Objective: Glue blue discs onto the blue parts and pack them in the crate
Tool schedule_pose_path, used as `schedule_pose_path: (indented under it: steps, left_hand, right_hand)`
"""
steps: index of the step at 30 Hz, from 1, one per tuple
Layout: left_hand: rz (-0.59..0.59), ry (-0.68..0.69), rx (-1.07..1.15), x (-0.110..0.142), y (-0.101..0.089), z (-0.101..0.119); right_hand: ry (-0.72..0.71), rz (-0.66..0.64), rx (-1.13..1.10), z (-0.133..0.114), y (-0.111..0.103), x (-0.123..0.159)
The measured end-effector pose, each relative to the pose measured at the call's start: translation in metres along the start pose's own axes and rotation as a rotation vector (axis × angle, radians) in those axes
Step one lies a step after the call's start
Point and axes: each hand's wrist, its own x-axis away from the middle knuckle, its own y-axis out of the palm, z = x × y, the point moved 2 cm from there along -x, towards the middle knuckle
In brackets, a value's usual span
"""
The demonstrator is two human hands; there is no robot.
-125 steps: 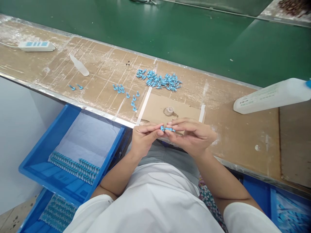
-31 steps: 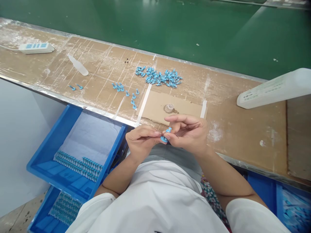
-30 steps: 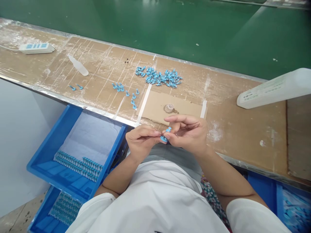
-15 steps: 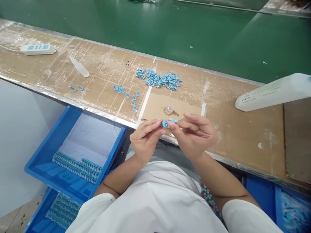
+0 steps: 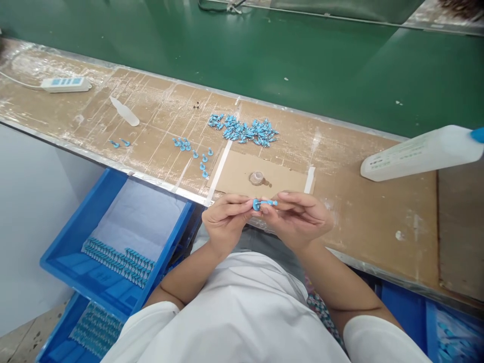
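Note:
Between my two hands, just over the table's front edge, lies a small blue piece (image 5: 267,202) with a round disc at its left end and a narrow stem to the right. My left hand (image 5: 229,217) pinches the disc end between thumb and fingers. My right hand (image 5: 300,214) grips the stem with thumb and forefinger, its other fingers loosely curled. Beyond the hands a small clear cup (image 5: 256,177) stands on a cardboard sheet (image 5: 236,171), with wet spots beside it. A heap of small blue parts (image 5: 249,132) lies farther back. Several disc-based blue pieces (image 5: 204,158) stand left of the cardboard.
A white squeeze bottle (image 5: 125,112) and a power strip (image 5: 66,84) lie on the table's left. At right is a large white bottle (image 5: 419,154). A blue tray (image 5: 56,264) with rows of blue pieces sits below the edge at left; a green surface (image 5: 264,60) runs behind.
The blue piece was tilted with its disc low a second ago; it now lies roughly level, disc to the left. Both hands rose, then dipped slightly. The camera view shifted a little.

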Motion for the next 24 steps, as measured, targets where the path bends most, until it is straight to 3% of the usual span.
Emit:
schedule_pose_path:
  steps: [9, 17, 24]
  left_hand:
    - [-0.009, -0.032, -0.02, -0.003, 0.022, 0.003]
    - [-0.039, 0.08, -0.093, -0.005, 0.038, 0.006]
    - [-0.064, 0.179, -0.14, 0.001, 0.045, 0.01]
  right_hand:
    - [-0.038, -0.048, -0.006, 0.005, -0.024, -0.012]
    - [0.047, 0.05, -0.127, 0.0, -0.035, -0.024]
    - [0.149, 0.019, -0.218, -0.004, -0.047, -0.026]
